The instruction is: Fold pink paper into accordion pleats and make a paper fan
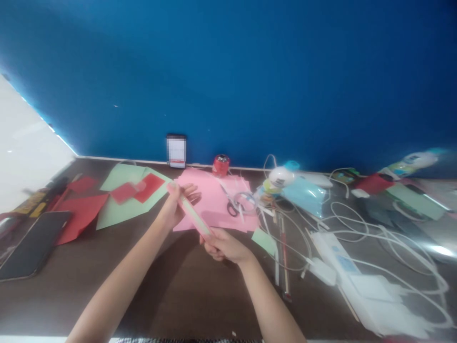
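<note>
A long narrow pink paper strip (pixel 194 214) with a pale green band along its middle slants between my hands above the dark desk. My left hand (pixel 175 204) holds its upper end, thumb on the strip and the other fingers partly stretched out behind. My right hand (pixel 226 245) grips the lower end with curled fingers. Beneath and beyond lie pink paper sheets (pixel 210 197). Scissors (pixel 233 207) and a roll of clear tape (pixel 245 202) rest on these sheets, both somewhat blurred. A red round container (pixel 221 165) stands at their back edge.
Left are green paper (pixel 128 209), red paper pieces (pixel 82 214) and a dark phone (pixel 35 245). Another phone (pixel 176 151) leans on the blue wall. To the right lie a glue bottle (pixel 280 177), a pencil (pixel 284 257), tangled white cables and a power strip (pixel 339 257).
</note>
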Tool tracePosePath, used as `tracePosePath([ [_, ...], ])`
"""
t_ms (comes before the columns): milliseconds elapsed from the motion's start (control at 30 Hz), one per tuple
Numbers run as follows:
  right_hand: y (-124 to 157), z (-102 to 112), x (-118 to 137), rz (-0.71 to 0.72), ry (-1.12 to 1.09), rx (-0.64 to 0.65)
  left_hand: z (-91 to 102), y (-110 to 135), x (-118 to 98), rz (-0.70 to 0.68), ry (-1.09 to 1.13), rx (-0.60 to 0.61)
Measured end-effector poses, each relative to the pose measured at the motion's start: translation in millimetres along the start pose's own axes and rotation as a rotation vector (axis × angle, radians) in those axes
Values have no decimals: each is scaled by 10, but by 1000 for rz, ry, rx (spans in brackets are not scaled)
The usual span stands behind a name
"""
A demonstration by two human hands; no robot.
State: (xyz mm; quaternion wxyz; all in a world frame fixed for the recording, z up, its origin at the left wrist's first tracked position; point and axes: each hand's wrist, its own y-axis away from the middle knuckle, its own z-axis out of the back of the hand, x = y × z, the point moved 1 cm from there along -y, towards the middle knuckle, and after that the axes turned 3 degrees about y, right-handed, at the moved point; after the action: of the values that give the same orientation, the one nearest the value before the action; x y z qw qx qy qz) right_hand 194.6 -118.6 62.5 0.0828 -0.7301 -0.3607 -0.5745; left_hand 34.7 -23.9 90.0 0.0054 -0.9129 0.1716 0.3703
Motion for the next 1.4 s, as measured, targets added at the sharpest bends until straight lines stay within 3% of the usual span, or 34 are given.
tracePosePath([
  [133, -8, 14, -47, -20, 1, -46, 22, 18, -63, -75, -39, 13],
  [367, 20, 3, -22, -38, 31, -40, 96, 66, -165, -174, -153, -76],
  [533, 41, 75, -43, -46, 23, -77, 93, 125, -41, -50, -16, 42],
  [633, 23, 96, -72, -34, -14, -106, 106, 235, 218, 114, -94, 72],
  [767, -30, 57, -105, -19, -23, -115, 88, 355, 473, 123, -193, 52],
  [1167, -73, -3, -151, -4, -15, -119, 122, 266, 347, 54, -108, -17],
  [1267, -63, -1, -144, -13, -57, -111, 105, 284, 350, 36, -109, 18],
  [1400, -58, 23, -113, -13, -160, -106, 54, 369, 442, 111, -152, 110],
])
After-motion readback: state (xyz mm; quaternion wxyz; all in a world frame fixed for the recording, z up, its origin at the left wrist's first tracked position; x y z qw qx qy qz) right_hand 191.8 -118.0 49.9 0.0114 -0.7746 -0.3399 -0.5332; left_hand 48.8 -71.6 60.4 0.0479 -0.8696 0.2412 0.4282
